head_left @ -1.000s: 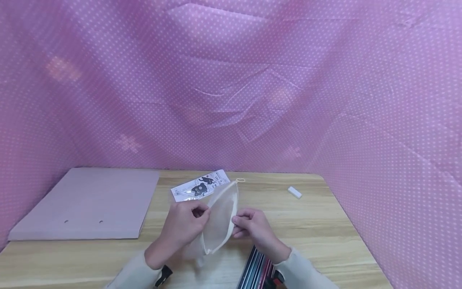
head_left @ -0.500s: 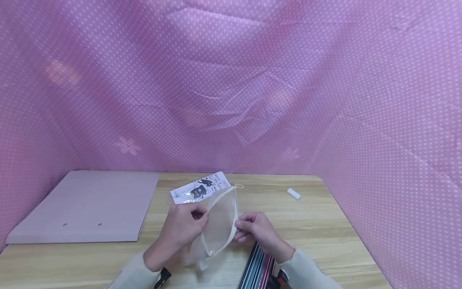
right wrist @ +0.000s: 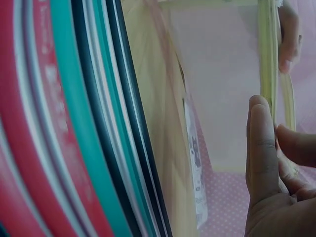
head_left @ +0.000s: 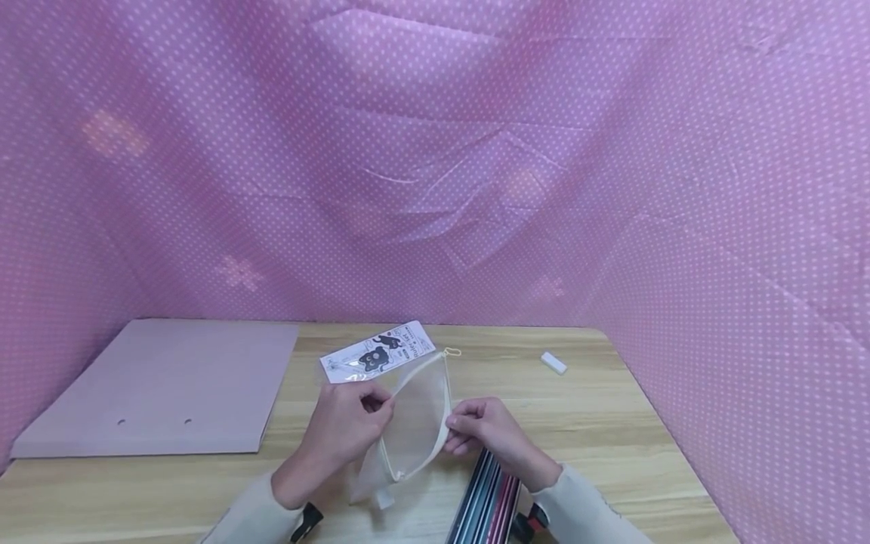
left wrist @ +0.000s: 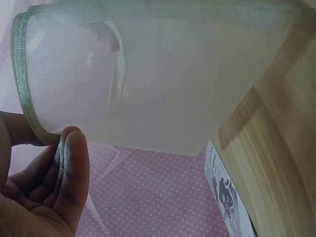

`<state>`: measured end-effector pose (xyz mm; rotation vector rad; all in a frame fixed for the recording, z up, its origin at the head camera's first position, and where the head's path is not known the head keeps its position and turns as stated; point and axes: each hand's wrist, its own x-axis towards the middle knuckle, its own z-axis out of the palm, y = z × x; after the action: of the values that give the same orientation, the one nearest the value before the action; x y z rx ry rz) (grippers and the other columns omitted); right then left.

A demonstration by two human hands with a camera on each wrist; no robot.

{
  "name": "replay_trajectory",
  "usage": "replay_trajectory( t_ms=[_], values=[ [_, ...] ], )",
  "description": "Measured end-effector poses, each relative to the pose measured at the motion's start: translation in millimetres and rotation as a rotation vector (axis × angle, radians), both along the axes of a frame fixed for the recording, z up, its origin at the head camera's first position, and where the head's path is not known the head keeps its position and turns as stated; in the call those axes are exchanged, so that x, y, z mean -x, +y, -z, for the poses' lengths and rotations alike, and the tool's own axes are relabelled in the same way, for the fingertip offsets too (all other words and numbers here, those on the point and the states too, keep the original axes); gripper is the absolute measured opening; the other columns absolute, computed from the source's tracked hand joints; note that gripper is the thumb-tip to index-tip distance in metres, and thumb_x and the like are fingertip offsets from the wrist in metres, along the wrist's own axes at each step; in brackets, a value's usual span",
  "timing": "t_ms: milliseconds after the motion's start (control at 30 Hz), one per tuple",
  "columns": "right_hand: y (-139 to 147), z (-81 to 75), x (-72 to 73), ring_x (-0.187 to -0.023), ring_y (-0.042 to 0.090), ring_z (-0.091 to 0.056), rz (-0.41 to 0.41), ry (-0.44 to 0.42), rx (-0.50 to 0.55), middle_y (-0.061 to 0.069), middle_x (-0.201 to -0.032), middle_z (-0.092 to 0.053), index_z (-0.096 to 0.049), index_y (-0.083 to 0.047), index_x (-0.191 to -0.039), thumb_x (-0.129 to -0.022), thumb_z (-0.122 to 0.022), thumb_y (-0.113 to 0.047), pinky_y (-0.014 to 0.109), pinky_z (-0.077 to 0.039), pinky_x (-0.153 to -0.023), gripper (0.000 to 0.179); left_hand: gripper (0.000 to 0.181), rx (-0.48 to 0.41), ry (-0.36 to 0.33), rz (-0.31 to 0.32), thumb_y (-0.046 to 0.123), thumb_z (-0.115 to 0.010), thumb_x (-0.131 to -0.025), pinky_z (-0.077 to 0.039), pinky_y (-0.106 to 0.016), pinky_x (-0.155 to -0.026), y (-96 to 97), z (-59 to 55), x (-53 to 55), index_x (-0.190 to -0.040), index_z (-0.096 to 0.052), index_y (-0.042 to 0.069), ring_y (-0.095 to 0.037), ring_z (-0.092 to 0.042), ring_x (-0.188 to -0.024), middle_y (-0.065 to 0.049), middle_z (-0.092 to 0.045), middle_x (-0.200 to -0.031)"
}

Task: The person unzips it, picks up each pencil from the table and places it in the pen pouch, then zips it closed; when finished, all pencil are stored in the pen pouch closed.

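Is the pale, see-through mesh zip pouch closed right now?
No, the pale, see-through mesh zip pouch gapes open between the left hand and the right hand, which pinch its opposite sides.

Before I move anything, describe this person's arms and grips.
The left sleeve and right sleeve are long and off-white. The left grip and right grip are ungloved. A black piece shows beside the left sleeve, a black-and-red piece beside the right; how they attach is unclear.
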<state>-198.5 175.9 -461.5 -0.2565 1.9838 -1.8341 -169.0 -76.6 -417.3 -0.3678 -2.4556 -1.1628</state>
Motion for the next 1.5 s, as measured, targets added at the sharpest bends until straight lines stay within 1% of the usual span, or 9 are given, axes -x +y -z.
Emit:
replay_trajectory(
  t_ms=[200, 400, 467, 567, 733, 833, 967, 1233, 1500],
  values=[
    [14.5, -5.4, 6.0, -0.074, 0.014, -0.071, -0.031, 0.060, -0.058, 0.013, -0.088, -0.075, -0.062, 0.016, -0.112, -0.093, -0.067, -0.008, 0.028, -0.063, -0.070, 0.031, 0.014, 0.001, -0.011, -0.014, 0.006, -0.079, -0.077, -0.051, -0.015, -0.057, 0.6, -0.2, -0.5, -0.072, -0.076, 0.018, 0.003, -0.057, -0.059, 0.008, -0.071, -0.065],
    [29.0, -12.7, 8.1, -0.080, 0.012, -0.068, -0.076, 0.297, -0.298, 0.014, -0.096, -0.075, -0.072, -0.002, -0.104, -0.091, -0.072, -0.013, 0.027, -0.059, -0.068, 0.018, 0.015, 0.010, -0.022, -0.024, 0.006, -0.080, -0.077, -0.051, -0.015, -0.057, -0.6, 1.5, 0.0, -0.072, -0.075, 0.020, 0.003, -0.056, -0.059, 0.009, -0.070, -0.065],
    [30.6, -12.5, 6.6, -0.083, 0.010, -0.068, -0.162, 0.393, -0.348, 0.012, -0.098, -0.076, -0.074, -0.006, -0.103, -0.089, -0.073, -0.011, 0.025, -0.058, -0.073, 0.014, 0.015, 0.018, -0.019, -0.027, 0.007, -0.080, -0.076, -0.051, -0.015, -0.057, -1.2, 2.6, 0.5, -0.071, -0.075, 0.020, 0.003, -0.056, -0.058, 0.010, -0.070, -0.064],
    [28.3, -8.9, 2.5, -0.093, 0.006, -0.069, -0.370, 0.578, -0.418, 0.004, -0.103, -0.077, -0.074, -0.012, -0.106, -0.086, -0.075, -0.009, 0.024, -0.058, -0.086, 0.020, 0.015, 0.034, -0.008, -0.034, 0.007, -0.079, -0.075, -0.050, -0.015, -0.057, -2.6, 4.7, 0.9, -0.071, -0.075, 0.020, 0.003, -0.055, -0.058, 0.010, -0.069, -0.063],
    [18.9, -0.9, -5.1, -0.101, -0.001, -0.066, -0.695, 0.808, -0.546, -0.010, -0.108, -0.075, -0.074, -0.022, -0.112, -0.083, -0.080, -0.015, 0.018, -0.054, -0.090, 0.031, 0.016, 0.041, -0.030, -0.039, 0.008, -0.080, -0.076, -0.050, -0.015, -0.058, -4.1, 7.8, 0.1, -0.071, -0.074, 0.022, 0.002, -0.056, -0.058, 0.010, -0.069, -0.064],
    [16.4, 2.2, -8.0, -0.102, -0.007, -0.061, -0.795, 0.844, -0.606, -0.016, -0.108, -0.074, -0.075, -0.027, -0.113, -0.080, -0.081, -0.015, 0.011, -0.049, -0.090, 0.035, 0.014, 0.039, -0.048, -0.040, 0.008, -0.080, -0.076, -0.051, -0.015, -0.058, -4.5, 8.8, -1.2, -0.072, -0.074, 0.021, 0.001, -0.056, -0.059, 0.009, -0.070, -0.065],
    [16.5, 3.5, -9.9, -0.103, -0.011, -0.057, -0.852, 0.856, -0.659, -0.019, -0.108, -0.073, -0.075, -0.029, -0.112, -0.076, -0.083, -0.014, 0.007, -0.044, -0.091, 0.041, 0.009, 0.036, -0.069, -0.040, 0.008, -0.079, -0.077, -0.051, -0.015, -0.058, -4.8, 9.8, -1.7, -0.074, -0.076, 0.016, 0.000, -0.057, -0.060, 0.007, -0.071, -0.066],
    [16.6, 2.2, -12.5, -0.099, -0.010, -0.053, -0.913, 0.822, -0.678, -0.018, -0.098, -0.072, -0.076, -0.028, -0.109, -0.070, -0.081, -0.004, 0.009, -0.041, -0.090, 0.046, 0.011, 0.014, -0.099, -0.031, 0.008, -0.079, -0.077, -0.051, -0.016, -0.058, -3.3, 11.3, -1.7, -0.074, -0.076, 0.018, 0.000, -0.058, -0.060, 0.007, -0.071, -0.066],
    [13.3, 2.2, -13.4, -0.097, -0.008, -0.053, -0.948, 0.849, -0.648, -0.015, -0.093, -0.072, -0.075, -0.025, -0.100, -0.070, -0.074, 0.003, 0.010, -0.039, -0.092, 0.041, 0.016, 0.004, -0.057, -0.013, 0.006, -0.080, -0.076, -0.051, -0.015, -0.056, -3.0, 14.7, -2.1, -0.071, -0.074, 0.020, 0.003, -0.056, -0.057, 0.009, -0.069, -0.064]
  ],
)
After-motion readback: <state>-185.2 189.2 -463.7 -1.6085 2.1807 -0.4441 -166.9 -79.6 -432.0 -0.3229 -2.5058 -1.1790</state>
